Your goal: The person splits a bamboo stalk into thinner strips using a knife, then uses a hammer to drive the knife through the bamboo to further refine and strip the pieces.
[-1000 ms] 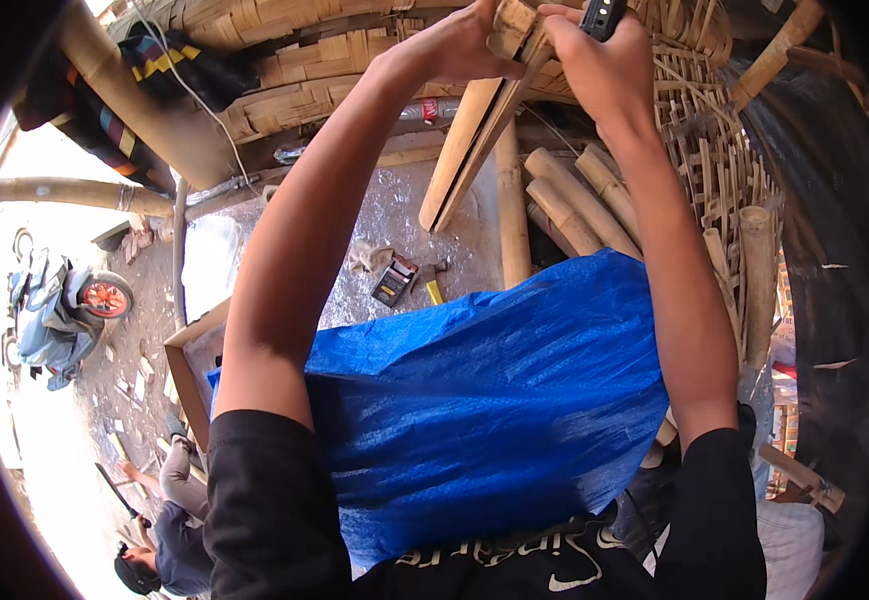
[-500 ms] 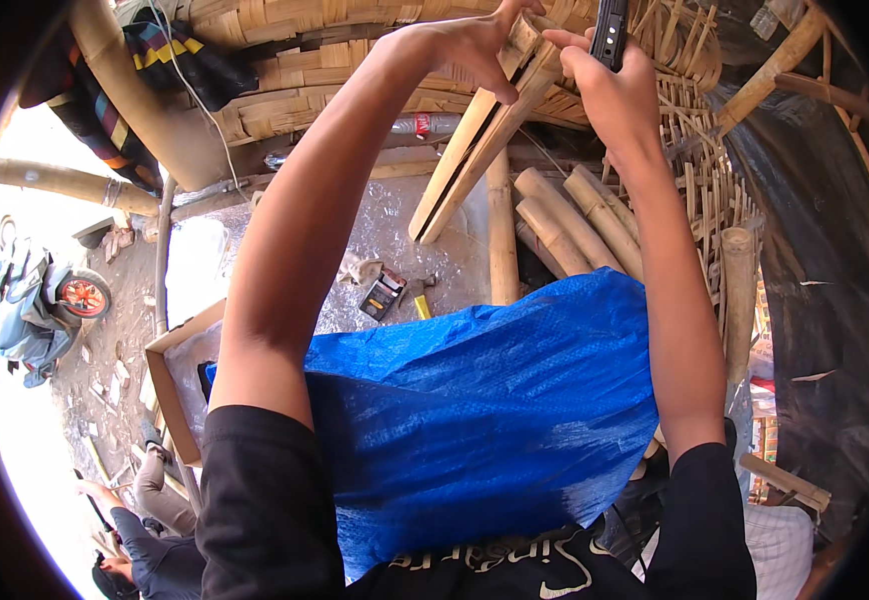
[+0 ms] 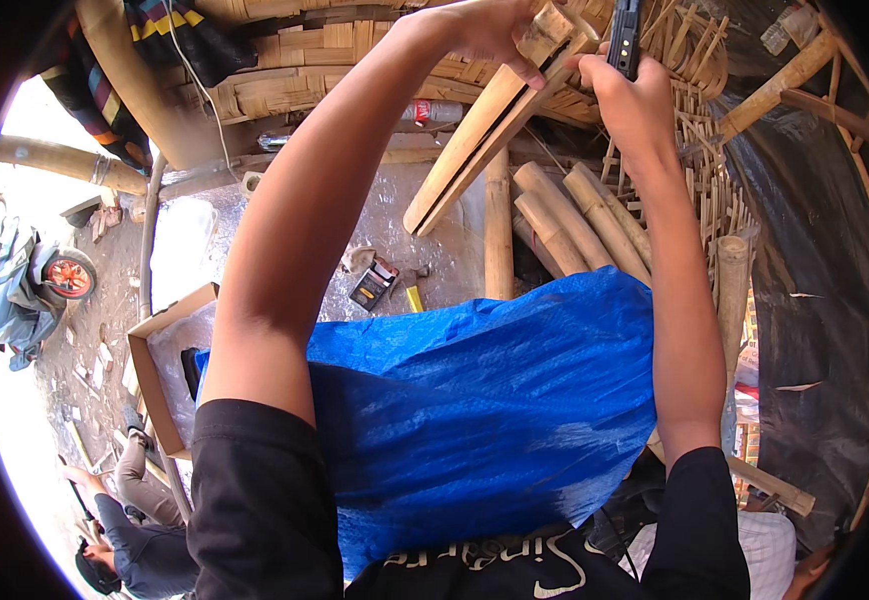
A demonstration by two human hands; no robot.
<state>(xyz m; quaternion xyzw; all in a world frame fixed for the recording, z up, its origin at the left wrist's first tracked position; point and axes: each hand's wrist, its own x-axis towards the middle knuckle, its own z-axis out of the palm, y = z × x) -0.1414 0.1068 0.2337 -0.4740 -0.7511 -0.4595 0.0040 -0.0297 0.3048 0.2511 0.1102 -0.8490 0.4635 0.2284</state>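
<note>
A bamboo length (image 3: 475,135), split along its middle by a dark gap, stands tilted in front of me. My left hand (image 3: 495,35) grips it near the top, with the thumb across its side. My right hand (image 3: 637,105), just to the right of the bamboo's top end, is closed round a black tool (image 3: 626,35) with a row of light dots. The tool's upper part is cut off by the picture's edge, so its kind does not show. A blue tarpaulin (image 3: 495,400) covers my lap.
Several cut bamboo pieces (image 3: 580,215) lie behind the tarpaulin. A small dark pack (image 3: 373,285) and a cardboard box (image 3: 160,385) are at the left. Woven bamboo (image 3: 355,65) lines the far side. Outside are a motorbike (image 3: 30,285) and a seated person (image 3: 145,545).
The split bamboo's top and both hands have shifted slightly to the right, and the bamboo leans a bit more. Both hands keep their hold.
</note>
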